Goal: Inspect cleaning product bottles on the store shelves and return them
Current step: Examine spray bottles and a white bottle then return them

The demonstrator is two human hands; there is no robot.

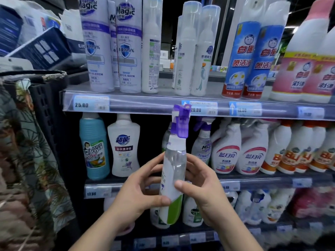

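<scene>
Store shelving filled the view, three tiers of cleaning products behind clear price strips. On the top shelf [145,104] stood tall white "Natural Magic" cans [97,44], slim white pump bottles [188,51], two blue spray cans [241,58] and pink-labelled bleach bottles [297,69]; a price tag [91,105] under the cans read 25.80. On the middle shelf, a light blue bottle [94,147] stood at the left end with a white bottle [124,145] just beside it. Further right were white trigger bottles with red-banded labels [225,151] and a row of orange-capped bottles [290,151].

Both hands held the spray bottle [173,171] in the air in front of the middle shelf, clear of any shelf surface. It was nearly upright, leaning slightly, with its purple trigger head [182,122] reaching up over the top shelf's price strip. The upper body was see-through, while the lower part carried a white and green label.

The left hand [137,192] gripped the lower body, thumb pressed across the front and fingers wrapped behind. The right hand [201,189] gripped it from the other side, thumb on the front edge a little higher and fingers curled round the back.

A matching purple-trigger bottle [202,142] stood on the middle shelf just right of the held one (its label partly hidden). White bottles [192,212] sat on the bottom shelf behind the wrists. At far left were a black crate [45,109] and patterned fabric [21,142].
</scene>
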